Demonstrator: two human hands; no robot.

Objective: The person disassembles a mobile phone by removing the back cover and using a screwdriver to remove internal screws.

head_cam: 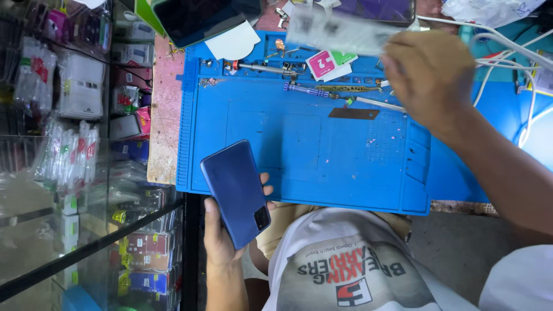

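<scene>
The blue phone (236, 193) lies back-up at seven o'clock, over the near edge of the blue work mat (299, 155) on the bench, clasped from below by the left hand (222, 230). At one o'clock the right hand (429, 75) pinches a blurred clear packet (337, 31). A screwdriver (308, 90) and tweezers (348, 88) lie between them.
</scene>
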